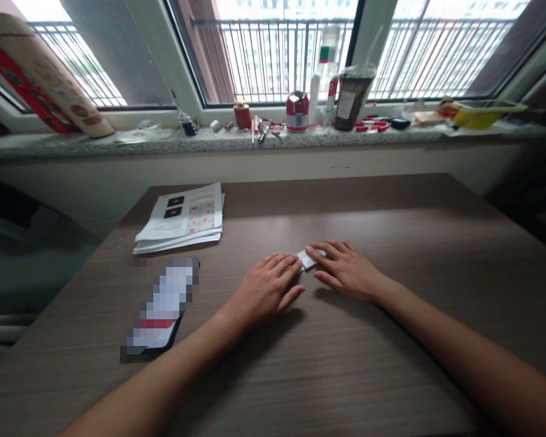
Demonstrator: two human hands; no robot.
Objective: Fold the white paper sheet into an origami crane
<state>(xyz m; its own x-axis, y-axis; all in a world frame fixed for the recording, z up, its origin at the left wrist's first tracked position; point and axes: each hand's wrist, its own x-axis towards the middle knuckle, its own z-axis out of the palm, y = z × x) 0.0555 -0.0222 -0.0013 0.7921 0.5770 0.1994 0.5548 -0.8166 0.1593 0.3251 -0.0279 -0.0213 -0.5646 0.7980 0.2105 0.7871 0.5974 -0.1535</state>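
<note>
A small white piece, folded-paper-like (306,260), lies flat on the brown table (264,382) between my hands. My left hand (268,282) rests palm down at its left side, fingertips at its edge and the thumb stretched out apart. From the right, my right hand (346,267) lies over the other end, its fingers extended and touching the piece, the thumb spread below. Both hands are open and flat. Part of the white piece is hidden under the fingers, so its full shape cannot be made out.
A stack of printed papers (182,218) lies at the back left. Nearer, left of my forearm, is a phone-shaped thing (164,309), blurred out. Along the window sill (209,141) stand a red can (297,112), a dark cup with a straw (352,100), bottles and a yellow container (477,115).
</note>
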